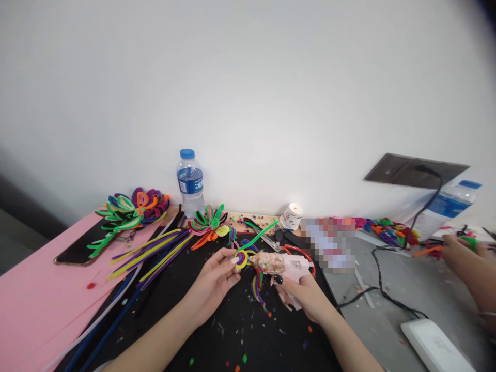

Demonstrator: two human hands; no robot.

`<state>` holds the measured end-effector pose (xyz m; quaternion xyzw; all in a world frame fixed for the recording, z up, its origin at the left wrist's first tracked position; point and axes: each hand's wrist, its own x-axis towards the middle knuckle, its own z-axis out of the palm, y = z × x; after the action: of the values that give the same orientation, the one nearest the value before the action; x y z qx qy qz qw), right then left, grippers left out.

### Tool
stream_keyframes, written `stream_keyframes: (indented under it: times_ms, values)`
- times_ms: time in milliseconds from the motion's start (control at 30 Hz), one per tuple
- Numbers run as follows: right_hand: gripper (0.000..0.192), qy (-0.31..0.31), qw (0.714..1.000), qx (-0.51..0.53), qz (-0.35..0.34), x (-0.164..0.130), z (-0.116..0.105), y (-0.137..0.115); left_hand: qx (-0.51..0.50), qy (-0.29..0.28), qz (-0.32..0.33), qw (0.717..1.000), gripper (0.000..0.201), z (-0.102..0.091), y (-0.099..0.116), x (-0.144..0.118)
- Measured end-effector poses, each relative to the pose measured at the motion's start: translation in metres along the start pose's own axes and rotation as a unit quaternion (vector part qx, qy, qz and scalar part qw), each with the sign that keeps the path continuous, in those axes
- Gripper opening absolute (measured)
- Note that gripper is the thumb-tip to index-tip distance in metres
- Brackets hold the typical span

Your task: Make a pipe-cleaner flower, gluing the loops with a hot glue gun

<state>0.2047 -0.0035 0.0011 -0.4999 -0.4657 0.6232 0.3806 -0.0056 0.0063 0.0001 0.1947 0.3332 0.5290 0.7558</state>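
Observation:
My left hand [220, 275] pinches a coiled pipe-cleaner piece [242, 258], yellow with a purple centre. A green stem [259, 235] slants up to the right from beside it. My right hand [296, 293] is wrapped round the handle of a pale pink glue gun [279, 263]. Its nozzle points left and sits right at the coiled piece; whether they touch I cannot tell. Under the nozzle, a multicoloured pipe-cleaner piece [256, 289] lies on the black mat [217, 330].
Pipe-cleaner flowers [211, 223], loose purple and yellow pipe cleaners [155, 253], a phone [79, 245] and a water bottle [190, 183] stand or lie left. A paper cup [291, 216] is behind. Black cables [382, 274] and a white power strip [436, 346] lie right, near another person's hand [463, 253].

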Motion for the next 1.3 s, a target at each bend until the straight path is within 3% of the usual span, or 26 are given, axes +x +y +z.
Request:
stream_keyframes:
  times_ms: [700, 1300]
  values:
    - [0.033, 0.004, 1.000, 0.011, 0.003, 0.0015, -0.0018, 0.0024, 0.001, -0.001, -0.023, 1.000, 0.014, 0.0015, -0.0009, -0.0021]
    - [0.034, 0.002, 1.000, 0.019, 0.004, 0.0012, -0.0017, 0.0027, -0.013, -0.043, -0.038, 0.998, 0.013, 0.0016, 0.0001, -0.0029]
